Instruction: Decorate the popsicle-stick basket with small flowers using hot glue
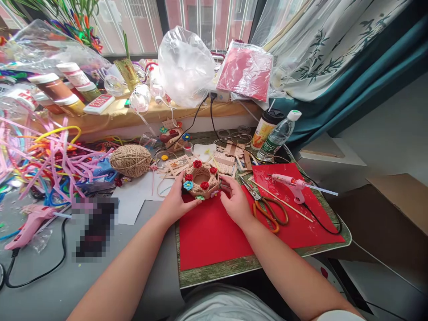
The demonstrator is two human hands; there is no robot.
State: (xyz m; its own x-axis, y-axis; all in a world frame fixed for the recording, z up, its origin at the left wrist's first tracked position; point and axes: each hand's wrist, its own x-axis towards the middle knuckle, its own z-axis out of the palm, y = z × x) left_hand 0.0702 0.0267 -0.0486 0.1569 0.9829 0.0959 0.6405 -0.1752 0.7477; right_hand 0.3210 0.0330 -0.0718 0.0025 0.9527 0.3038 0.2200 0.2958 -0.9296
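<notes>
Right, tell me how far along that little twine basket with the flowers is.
Done, by the look of it: the twine basket is fully wrapped, and red, blue and pale flowers sit around its rim. In hand: the left hand and right hand hold it from both sides over the red sheet. Possibly left: a stretch of rim looks bare; the glue gun and scissors lie beside it.

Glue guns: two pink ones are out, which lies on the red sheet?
The glue gun right of the scissors, past the right hand. The other glue gun lies far left on the grey table.
</notes>
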